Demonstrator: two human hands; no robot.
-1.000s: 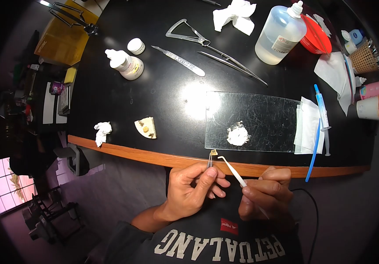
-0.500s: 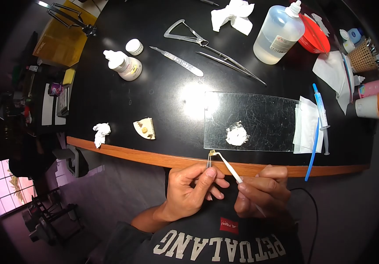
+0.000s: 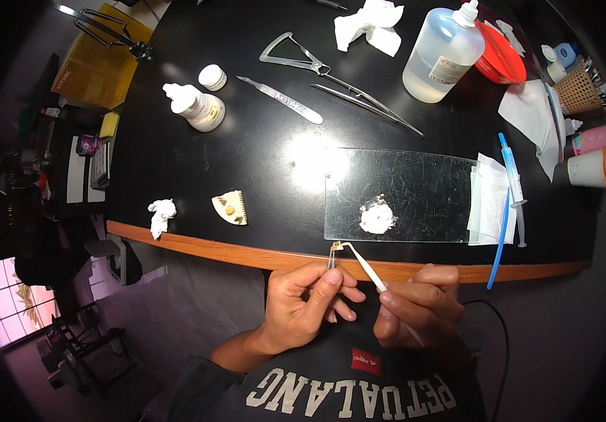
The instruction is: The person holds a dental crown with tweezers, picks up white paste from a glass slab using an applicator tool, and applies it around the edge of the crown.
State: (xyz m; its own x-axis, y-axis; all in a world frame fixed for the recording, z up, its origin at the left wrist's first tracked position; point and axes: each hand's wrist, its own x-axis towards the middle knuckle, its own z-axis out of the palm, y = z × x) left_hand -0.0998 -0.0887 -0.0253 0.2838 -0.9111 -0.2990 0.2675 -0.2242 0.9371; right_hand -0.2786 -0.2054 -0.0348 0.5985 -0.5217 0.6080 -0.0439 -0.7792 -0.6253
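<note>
My left hand (image 3: 306,299) pinches a small pair of tweezers (image 3: 332,260), its fingers closed and its tips pointing away from me. A tiny yellowish hollow piece, perhaps a dental crown (image 3: 337,246), sits at those tips, just above the wooden table edge. In my right hand (image 3: 422,306) is a white applicator stick (image 3: 365,266), held like a pen. Its bent tip touches or nearly touches the yellowish piece. Beyond both hands lies a glass slab (image 3: 422,186) with a patch of white powdery material (image 3: 377,216). To the left rests a cream dental model (image 3: 230,207) with a yellow tooth.
Crumpled tissue (image 3: 162,214) lies left of the model. Farther back are a white dropper bottle (image 3: 201,110), scalpel (image 3: 282,100), caliper (image 3: 296,55), long tweezers (image 3: 370,109) and a large clear bottle (image 3: 438,60). A blue-and-clear syringe (image 3: 512,169) lies at right.
Both hands keep their grips, with the yellowish piece still at the tweezer tips. The left hand and tweezers shift very slightly left; the whole view shifts slightly too.
</note>
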